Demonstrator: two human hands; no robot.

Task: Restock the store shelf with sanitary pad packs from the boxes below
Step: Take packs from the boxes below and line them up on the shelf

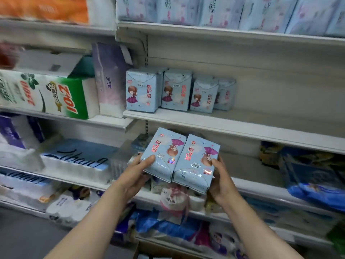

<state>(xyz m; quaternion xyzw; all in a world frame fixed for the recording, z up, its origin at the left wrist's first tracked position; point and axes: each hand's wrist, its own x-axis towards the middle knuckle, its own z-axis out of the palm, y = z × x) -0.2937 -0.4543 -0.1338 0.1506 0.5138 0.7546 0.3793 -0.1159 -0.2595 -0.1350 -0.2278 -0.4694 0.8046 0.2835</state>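
We hold two light-blue sanitary pad packs side by side, printed faces toward us and upside down, below the front lip of the middle shelf (pixel 233 128). Our left hand (pixel 137 171) grips the left held pack (pixel 164 154), thumb laid across its glossy face and the other fingers curled beneath. Our right hand (pixel 222 176) grips the right held pack (pixel 196 163), thumb pressed on its front near the cartoon girl, remaining fingers wrapped behind and out of sight. The two packs touch along their long edges. Each is a soft rectangular plastic pouch with folded, gusseted ends, red lettering and a small holographic sticker.

On the middle shelf stand four matching packs, upright in a row at the left end: the first shelf pack (pixel 141 90), second shelf pack (pixel 176 90), third shelf pack (pixel 204 96) and fourth shelf pack (pixel 225 95), the last partly hidden behind the third. The shelf is pale, flat-painted metal. To the left lies a green-and-white tissue bundle (pixel 46 94) in shiny film, on its side.
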